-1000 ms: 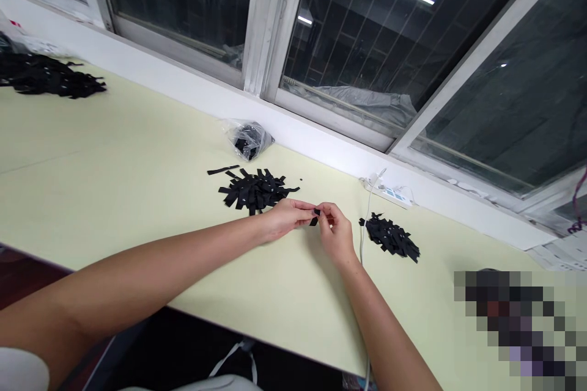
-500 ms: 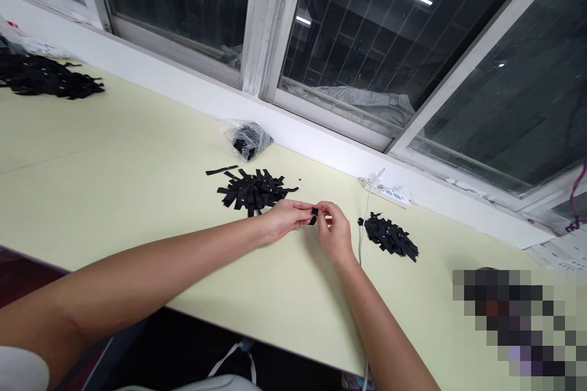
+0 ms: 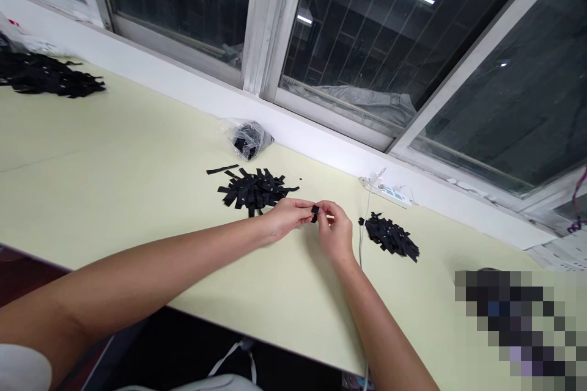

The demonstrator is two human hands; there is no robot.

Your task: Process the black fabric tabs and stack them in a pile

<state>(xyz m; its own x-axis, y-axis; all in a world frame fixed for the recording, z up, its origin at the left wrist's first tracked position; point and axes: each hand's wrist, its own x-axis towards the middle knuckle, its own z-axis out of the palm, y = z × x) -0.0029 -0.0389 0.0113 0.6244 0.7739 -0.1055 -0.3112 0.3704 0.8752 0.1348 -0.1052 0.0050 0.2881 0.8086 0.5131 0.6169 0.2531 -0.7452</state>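
Observation:
My left hand (image 3: 285, 218) and my right hand (image 3: 337, 232) meet over the pale yellow table (image 3: 114, 153), fingers pinched together on one small black strip (image 3: 314, 214). Just behind the left hand lies a heap of black strips (image 3: 254, 190). A second, smaller heap of black pieces (image 3: 389, 236) lies to the right of my right hand.
A clear plastic bag with black pieces (image 3: 247, 138) lies by the window sill. A white power strip (image 3: 389, 193) sits at the sill, its white cable (image 3: 364, 232) running down past my right wrist. Another black pile (image 3: 43, 76) lies far left. A blurred dark patch (image 3: 518, 324) is at lower right.
The hands stay in place; the fingers have worked the small black strip slightly, folding it tighter between them.

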